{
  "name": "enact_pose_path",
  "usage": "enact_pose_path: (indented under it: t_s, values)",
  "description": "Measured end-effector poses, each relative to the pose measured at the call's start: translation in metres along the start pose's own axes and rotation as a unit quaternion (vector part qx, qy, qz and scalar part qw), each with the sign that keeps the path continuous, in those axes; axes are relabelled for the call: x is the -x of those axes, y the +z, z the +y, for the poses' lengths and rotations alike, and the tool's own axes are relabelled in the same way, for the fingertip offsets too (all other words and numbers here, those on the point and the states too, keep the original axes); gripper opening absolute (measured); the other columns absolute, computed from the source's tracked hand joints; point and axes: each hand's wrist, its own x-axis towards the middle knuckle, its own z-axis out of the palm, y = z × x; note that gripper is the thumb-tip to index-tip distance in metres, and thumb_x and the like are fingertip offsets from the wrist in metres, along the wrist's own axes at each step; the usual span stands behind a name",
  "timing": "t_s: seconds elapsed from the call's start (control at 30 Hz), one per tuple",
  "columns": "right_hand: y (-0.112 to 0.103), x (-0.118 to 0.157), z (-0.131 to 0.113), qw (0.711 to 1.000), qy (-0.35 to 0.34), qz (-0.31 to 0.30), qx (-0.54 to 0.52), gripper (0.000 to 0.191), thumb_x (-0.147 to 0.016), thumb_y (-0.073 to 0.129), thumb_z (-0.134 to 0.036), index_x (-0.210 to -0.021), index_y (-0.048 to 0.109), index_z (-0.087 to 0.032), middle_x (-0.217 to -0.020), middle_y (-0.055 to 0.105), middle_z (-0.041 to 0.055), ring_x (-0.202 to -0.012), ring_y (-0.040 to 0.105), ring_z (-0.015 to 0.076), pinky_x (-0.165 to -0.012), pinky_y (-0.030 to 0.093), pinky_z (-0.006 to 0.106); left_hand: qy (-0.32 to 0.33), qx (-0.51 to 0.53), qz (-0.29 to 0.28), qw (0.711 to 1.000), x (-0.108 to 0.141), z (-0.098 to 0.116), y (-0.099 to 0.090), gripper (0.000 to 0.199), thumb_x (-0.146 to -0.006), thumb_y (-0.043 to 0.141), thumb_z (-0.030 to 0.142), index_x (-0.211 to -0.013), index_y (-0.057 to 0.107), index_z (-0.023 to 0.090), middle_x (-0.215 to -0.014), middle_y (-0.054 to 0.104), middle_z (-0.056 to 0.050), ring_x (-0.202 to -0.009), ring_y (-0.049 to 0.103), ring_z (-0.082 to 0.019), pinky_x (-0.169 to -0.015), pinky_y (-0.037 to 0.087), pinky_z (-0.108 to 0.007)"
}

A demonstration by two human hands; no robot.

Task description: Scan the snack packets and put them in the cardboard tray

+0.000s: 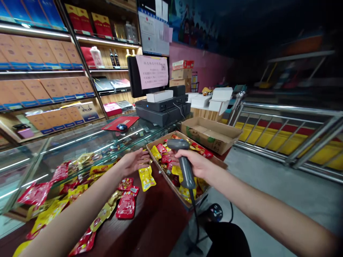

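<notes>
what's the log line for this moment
left hand: open beside yellow packet | right hand: gripping scanner over box | box: holds red and yellow packets

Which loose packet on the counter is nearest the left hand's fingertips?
The shiny yellow plastic packet, just below the left hand. It alone lies between the shiny red packets and the open brown cardboard box.

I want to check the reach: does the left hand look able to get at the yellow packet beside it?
Probably yes. The left hand looks open and empty, its fingers close to the yellow packet, and no other packet lies on it. The scanner is clear, over the box.
</notes>
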Motion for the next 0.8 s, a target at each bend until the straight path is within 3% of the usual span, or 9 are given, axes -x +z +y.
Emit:
enact_pose_path:
  t_s: [0.13, 0.33, 0.53, 0.8]
  values:
    - [0.041, -0.006, 0.034, 0.998, 0.015, -0.043, 0.033, 0.016, -0.061, 0.057, -0.008, -0.073, 0.063, -0.015, -0.069, 0.062, 0.0015, -0.068, 0.059, 0.0114, -0.07, 0.05, 0.022, -0.044, 0.036, 0.047, 0.997, 0.016, -0.029, -0.043, 0.03, -0.09, 0.048, 0.035, -0.104, 0.059, 0.011, -0.113, 0.062, -0.017, -0.1, 0.062, -0.024, -0.085, 0.052, -0.038]
    - [0.086, -0.014, 0.103, 0.99, -0.025, 0.05, 0.133, 0.009, -0.058, 0.06, -0.009, -0.064, 0.059, -0.016, -0.052, 0.051, -0.0044, -0.05, 0.045, 0.0086, -0.048, 0.036, 0.021, -0.065, 0.058, 0.111, 0.99, 0.022, -0.066, -0.067, 0.024, -0.088, 0.051, 0.032, -0.099, 0.057, 0.012, -0.116, 0.058, -0.017, -0.111, 0.056, -0.025, -0.088, 0.049, -0.035]
    - [0.088, -0.034, 0.132, 0.977, -0.045, 0.139, 0.154, 0.005, -0.059, 0.062, -0.012, -0.062, 0.059, -0.013, -0.051, 0.05, -0.0037, -0.051, 0.043, 0.0088, -0.048, 0.032, 0.022, -0.064, 0.099, 0.105, 0.987, 0.014, -0.076, -0.072, 0.021, -0.09, 0.048, 0.031, -0.101, 0.053, 0.014, -0.124, 0.054, -0.017, -0.118, 0.052, -0.026, -0.091, 0.047, -0.039]
    - [0.083, -0.055, 0.136, 0.979, -0.005, 0.145, 0.146, 0.007, -0.059, 0.063, -0.012, -0.062, 0.056, -0.014, -0.047, 0.047, -0.0049, -0.047, 0.042, 0.0087, -0.046, 0.034, 0.022, -0.07, 0.102, 0.089, 0.988, 0.009, -0.081, -0.07, 0.016, -0.091, 0.046, 0.027, -0.097, 0.052, 0.014, -0.111, 0.062, -0.015, -0.094, 0.064, -0.02, -0.083, 0.051, -0.035]
